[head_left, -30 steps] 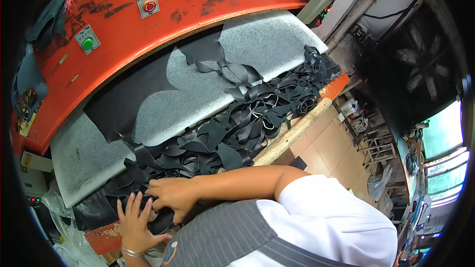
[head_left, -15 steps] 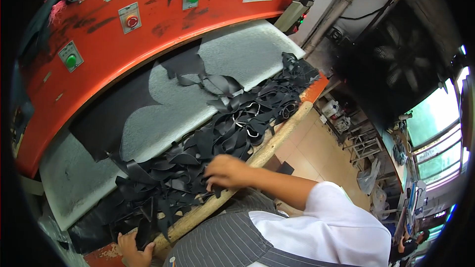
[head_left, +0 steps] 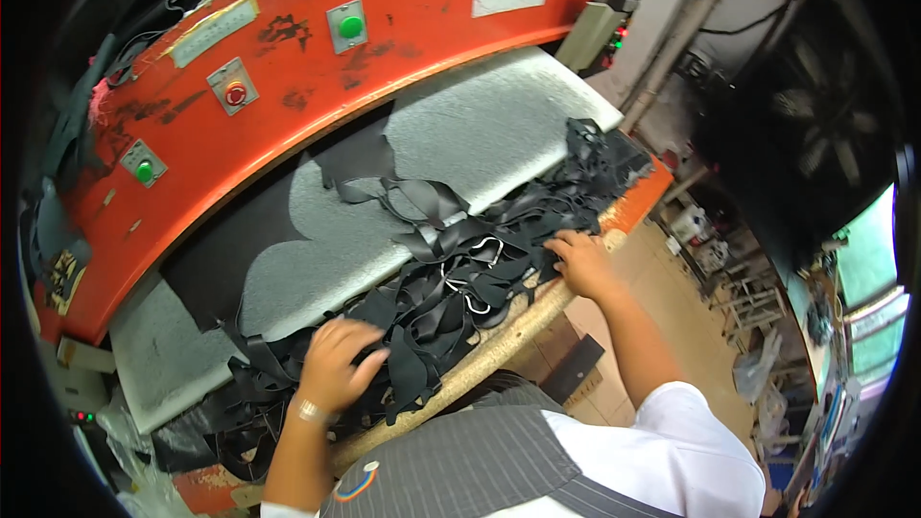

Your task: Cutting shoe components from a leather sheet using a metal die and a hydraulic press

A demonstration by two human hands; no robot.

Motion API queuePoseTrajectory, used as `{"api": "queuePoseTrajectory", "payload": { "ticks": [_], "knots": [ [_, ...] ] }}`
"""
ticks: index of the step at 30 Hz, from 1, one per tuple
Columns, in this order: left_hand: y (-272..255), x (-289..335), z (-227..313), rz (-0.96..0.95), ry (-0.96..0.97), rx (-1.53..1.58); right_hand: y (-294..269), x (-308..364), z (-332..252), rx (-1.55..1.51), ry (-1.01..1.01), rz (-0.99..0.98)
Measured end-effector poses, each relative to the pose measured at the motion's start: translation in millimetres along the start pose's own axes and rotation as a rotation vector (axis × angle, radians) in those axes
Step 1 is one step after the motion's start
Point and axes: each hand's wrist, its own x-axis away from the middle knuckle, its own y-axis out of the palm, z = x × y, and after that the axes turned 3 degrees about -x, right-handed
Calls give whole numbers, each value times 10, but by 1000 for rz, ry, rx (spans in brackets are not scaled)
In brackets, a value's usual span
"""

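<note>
A tangled heap of black, leather-like offcut strips point(head_left: 422, 293) lies along the front of the grey-white cutting bed point(head_left: 470, 105). My left hand point(head_left: 341, 364) rests palm down over the heap's left part, thumb spread from the fingers, slightly blurred. Farther right, my right hand point(head_left: 585, 264) touches the heap's front edge beside the wooden rail point(head_left: 518, 334); its fingers look stretched and apart, though the tips are partly lost against the dark strips. White loops point(head_left: 477, 303) show among the strips between my hands. On the bed lies a dark sheet point(head_left: 235, 249) with curved cut-outs, a loose strip trailing from it.
Behind the bed rises a red machine front point(head_left: 288, 67) with two green buttons and a red one point(head_left: 236, 93). A large dark fan point(head_left: 825, 115) stands at right. Below the rail, a dark flat piece point(head_left: 574, 367) lies over the tiled floor.
My left hand has risen from the rail's lower left end onto the heap. My right hand has moved right along the rail, and the heap's middle strips have shifted. The view has turned slightly.
</note>
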Motion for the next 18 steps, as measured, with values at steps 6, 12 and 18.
{"api": "queuePoseTrajectory", "payload": {
  "ticks": [6,12,18],
  "knots": [
    [810,-1140,-93,105,31,28,-379,-229,405,-106,-193,-386],
    [1344,-1657,-379,159,-77,-333,-320,-310,719,-277,-275,-374],
    [1117,-1292,-536,122,-285,-507,-591,-519,636,-705,-137,-98]
  ]
}}
